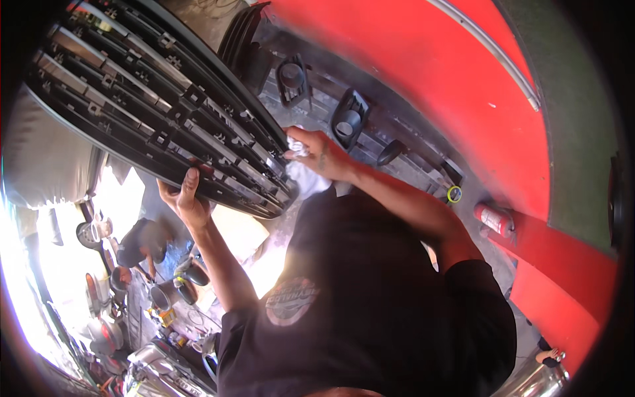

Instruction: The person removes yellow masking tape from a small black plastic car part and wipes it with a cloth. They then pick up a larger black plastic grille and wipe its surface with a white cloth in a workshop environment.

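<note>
A long black car grille [178, 109] with slats and clips slants across the upper left, raised in front of me. My left hand [187, 200] grips its lower edge, thumb up over the rim and fingers mostly hidden behind. My right hand [316, 153] is closed around a crumpled white cloth [309, 180] at the grille's right end. Part of the cloth hangs below that hand, against or close to the grille's rim.
Black fog-lamp bezels [348, 119] lie on a dark slatted surface beyond my right hand, with a roll of yellow tape [454, 194] nearby. A fire extinguisher [494, 219] stands by the red wall [463, 86]. At lower left a person [142, 245] bends among tools and parts.
</note>
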{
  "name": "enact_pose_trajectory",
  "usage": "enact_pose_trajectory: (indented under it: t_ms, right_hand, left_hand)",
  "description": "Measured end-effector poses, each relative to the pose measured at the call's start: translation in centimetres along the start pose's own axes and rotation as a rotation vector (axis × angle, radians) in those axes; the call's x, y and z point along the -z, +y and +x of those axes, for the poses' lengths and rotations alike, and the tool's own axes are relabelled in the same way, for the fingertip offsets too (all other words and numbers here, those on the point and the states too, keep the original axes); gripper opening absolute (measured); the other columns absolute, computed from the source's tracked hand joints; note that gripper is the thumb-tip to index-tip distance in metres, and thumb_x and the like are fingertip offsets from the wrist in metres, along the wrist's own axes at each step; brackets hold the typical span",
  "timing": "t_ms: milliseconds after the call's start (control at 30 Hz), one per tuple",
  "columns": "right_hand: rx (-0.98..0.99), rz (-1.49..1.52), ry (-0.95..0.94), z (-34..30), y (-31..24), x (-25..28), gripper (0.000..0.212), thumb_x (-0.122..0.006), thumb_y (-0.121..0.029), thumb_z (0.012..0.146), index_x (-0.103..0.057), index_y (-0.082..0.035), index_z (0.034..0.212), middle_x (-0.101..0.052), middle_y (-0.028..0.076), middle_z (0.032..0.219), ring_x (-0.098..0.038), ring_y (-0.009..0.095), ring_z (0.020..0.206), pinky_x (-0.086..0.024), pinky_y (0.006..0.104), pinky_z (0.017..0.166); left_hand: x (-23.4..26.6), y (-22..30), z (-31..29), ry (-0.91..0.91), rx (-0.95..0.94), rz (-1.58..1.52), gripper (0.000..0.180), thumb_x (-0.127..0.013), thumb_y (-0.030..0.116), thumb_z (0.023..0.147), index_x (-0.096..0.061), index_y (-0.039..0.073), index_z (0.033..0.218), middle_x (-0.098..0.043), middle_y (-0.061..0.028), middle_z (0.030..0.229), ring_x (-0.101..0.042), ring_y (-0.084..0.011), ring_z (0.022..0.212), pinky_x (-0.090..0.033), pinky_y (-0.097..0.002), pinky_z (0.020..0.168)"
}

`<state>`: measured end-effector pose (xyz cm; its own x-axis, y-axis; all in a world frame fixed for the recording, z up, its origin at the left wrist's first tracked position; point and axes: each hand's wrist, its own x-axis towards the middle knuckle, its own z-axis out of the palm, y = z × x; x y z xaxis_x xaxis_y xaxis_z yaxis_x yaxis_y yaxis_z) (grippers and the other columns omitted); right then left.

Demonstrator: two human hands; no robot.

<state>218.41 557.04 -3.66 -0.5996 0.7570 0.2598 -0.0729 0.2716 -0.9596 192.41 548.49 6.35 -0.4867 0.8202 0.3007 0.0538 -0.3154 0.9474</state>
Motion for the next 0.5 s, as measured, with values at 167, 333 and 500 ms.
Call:
enact_pose_trajectory:
  t_ms: [167, 333, 500]
  right_hand:
    - [-0.427, 0.380, 0.089, -4.0, 5.2, 3.3, 0.043, -0.075, -0.008, 0.090, -0.067, 0.000, 0.132, -0.075, 0.010, 0.114, -0.071, 0.016, 0.096, -0.056, 0.0296, 0.083]
    - [-0.334, 0.015, 0.363, -12.3, 8.3, 11.2, 0.036, -0.073, -0.011, 0.089, -0.071, -0.004, 0.123, -0.074, 0.007, 0.107, -0.070, 0.015, 0.091, -0.057, 0.0299, 0.080]
    - [-1.001, 0.301, -0.068, -22.9, 8.5, 7.0, 0.026, -0.062, -0.021, 0.098, -0.075, -0.007, 0.115, -0.072, 0.004, 0.090, -0.066, 0.012, 0.073, -0.054, 0.0317, 0.063]
  left_hand:
    - [0.7, 0.1, 1.7, -0.092, -0.015, -0.082, 0.056, -0.084, 0.009, 0.082, -0.057, -0.008, 0.128, -0.071, -0.0178, 0.097, -0.074, -0.0280, 0.074, -0.063, -0.0375, 0.066]
    - [4.9, 1.7, 2.5, -0.063, -0.042, -0.107, 0.055, -0.081, 0.008, 0.084, -0.058, -0.007, 0.131, -0.071, -0.0162, 0.099, -0.072, -0.0279, 0.073, -0.061, -0.0391, 0.060]
    - [6.9, 0.2, 3.0, -0.023, 0.123, 0.165, 0.052, -0.081, 0.004, 0.082, -0.061, -0.007, 0.129, -0.072, -0.0141, 0.102, -0.073, -0.0251, 0.084, -0.061, -0.0355, 0.072]
